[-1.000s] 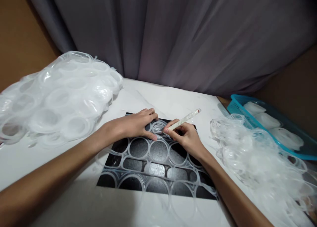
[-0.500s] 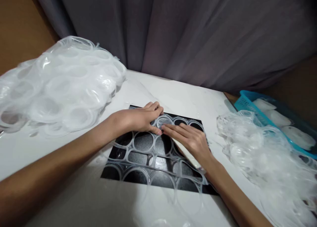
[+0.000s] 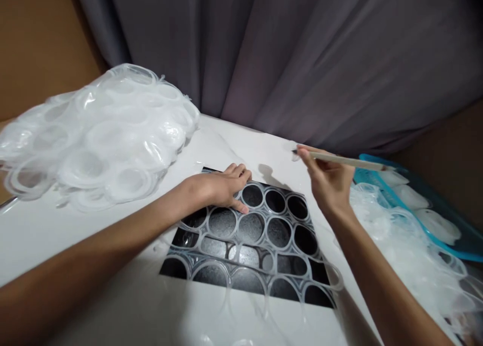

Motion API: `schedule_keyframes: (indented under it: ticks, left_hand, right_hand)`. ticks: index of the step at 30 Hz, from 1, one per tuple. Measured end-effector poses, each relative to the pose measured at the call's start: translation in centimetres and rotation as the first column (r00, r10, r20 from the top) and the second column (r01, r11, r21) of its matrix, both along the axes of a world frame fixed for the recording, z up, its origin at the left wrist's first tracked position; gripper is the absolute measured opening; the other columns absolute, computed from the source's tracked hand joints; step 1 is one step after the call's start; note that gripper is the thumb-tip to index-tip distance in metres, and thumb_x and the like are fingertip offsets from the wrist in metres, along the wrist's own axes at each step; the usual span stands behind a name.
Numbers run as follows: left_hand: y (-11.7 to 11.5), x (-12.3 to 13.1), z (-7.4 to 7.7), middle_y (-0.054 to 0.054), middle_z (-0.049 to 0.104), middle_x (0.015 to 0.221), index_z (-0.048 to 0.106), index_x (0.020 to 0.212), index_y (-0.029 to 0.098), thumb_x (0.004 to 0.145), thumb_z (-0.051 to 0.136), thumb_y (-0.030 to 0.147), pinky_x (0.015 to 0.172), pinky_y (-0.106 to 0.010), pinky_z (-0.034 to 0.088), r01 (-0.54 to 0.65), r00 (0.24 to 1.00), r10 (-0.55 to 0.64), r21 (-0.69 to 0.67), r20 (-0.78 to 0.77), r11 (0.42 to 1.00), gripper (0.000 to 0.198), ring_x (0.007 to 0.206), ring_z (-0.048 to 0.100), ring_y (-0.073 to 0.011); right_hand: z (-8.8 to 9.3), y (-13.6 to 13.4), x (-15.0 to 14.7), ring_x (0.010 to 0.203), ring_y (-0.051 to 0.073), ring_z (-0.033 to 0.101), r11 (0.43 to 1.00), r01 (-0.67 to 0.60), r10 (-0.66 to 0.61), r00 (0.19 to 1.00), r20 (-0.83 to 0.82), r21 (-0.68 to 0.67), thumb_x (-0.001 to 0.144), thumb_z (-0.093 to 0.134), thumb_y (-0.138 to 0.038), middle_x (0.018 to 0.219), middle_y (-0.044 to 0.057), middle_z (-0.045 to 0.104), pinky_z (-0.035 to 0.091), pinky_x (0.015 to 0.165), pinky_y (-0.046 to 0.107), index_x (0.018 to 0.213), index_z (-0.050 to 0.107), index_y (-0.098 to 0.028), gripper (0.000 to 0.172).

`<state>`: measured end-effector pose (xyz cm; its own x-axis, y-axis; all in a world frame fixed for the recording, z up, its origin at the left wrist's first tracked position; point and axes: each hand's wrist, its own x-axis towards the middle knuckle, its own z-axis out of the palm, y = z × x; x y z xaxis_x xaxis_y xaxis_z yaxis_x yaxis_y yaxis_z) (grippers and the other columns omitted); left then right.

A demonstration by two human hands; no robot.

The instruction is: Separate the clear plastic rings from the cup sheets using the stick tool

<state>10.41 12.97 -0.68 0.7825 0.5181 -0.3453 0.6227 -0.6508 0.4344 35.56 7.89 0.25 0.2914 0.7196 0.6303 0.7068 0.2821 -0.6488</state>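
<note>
My left hand point(image 3: 228, 187) lies with fingers and thumb spread on a translucent plastic sheet point(image 3: 236, 231) full of round and oblong cut-outs. Under the sheet is a black mat point(image 3: 251, 283), which shows through the openings. My right hand point(image 3: 330, 180) is raised off the sheet to the right, closed around a slim pale stick-like tool point(image 3: 350, 161) with a dark tip pointing left. A small clear piece point(image 3: 294, 151) shows at that tip, by my fingertips; its exact shape is unclear.
A large heap of clear plastic sheets with round holes point(image 3: 101, 135) fills the left. On the right lies a tangled pile of plastic offcuts point(image 3: 400, 250), beside a turquoise basket point(image 3: 430, 230) holding translucent pieces. A grey curtain point(image 3: 241, 49) hangs behind the white table point(image 3: 234, 130).
My right hand has lifted from the sheet and moved up and right with the tool. A clear piece now shows at its tip. The left hand stays on the sheet.
</note>
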Motion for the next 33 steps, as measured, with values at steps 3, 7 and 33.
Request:
schedule_keyframes:
  ticks: [3, 7, 33]
  left_hand:
    - [0.5, -0.5, 0.6, -0.017, 0.011, 0.176, 0.024, 0.162, 0.015, 0.086, 0.067, 0.066, 0.128, -0.042, 0.025, 0.0, 1.0, 0.001, -0.021, 0.003, 1.0, 0.101, 0.162, 0.008, -0.0313]
    - [2.1, -2.3, 1.8, -0.015, 0.013, 0.176, 0.016, 0.166, 0.018, 0.079, 0.072, 0.069, 0.129, -0.042, 0.022, 0.017, 0.998, -0.021, -0.058, -0.06, 0.998, 0.116, 0.162, 0.013, -0.0295]
    - [3.0, -3.6, 1.8, -0.009, 0.006, 0.178, 0.017, 0.167, 0.025, 0.074, 0.076, 0.066, 0.129, -0.05, 0.021, -0.004, 0.979, 0.002, -0.01, -0.203, 1.0, 0.118, 0.163, 0.007, -0.0328]
  right_hand:
    - [1.0, -0.2, -0.4, 0.053, 0.014, 0.048, 0.997, 0.072, -0.072, 0.996, -0.051, -0.01, 0.093, 0.075, -0.048, 0.066, 0.002, 0.068, 0.033, 0.051, 0.029, 0.106, 0.084, -0.019, 0.033]
    - [0.0, -1.9, -4.1, 0.053, 0.014, 0.044, 0.958, -0.131, 0.149, 0.987, 0.053, -0.255, 0.096, 0.072, -0.045, 0.065, 0.0, 0.064, 0.033, 0.052, 0.03, 0.121, 0.079, -0.021, 0.035]
    - [-3.8, -4.3, -8.4, 0.095, 0.022, 0.069, 0.692, -0.589, 0.654, 0.756, 0.017, -0.418, 0.106, 0.06, -0.031, 0.112, 0.004, 0.079, 0.053, 0.082, 0.039, 0.118, 0.077, -0.029, 0.021]
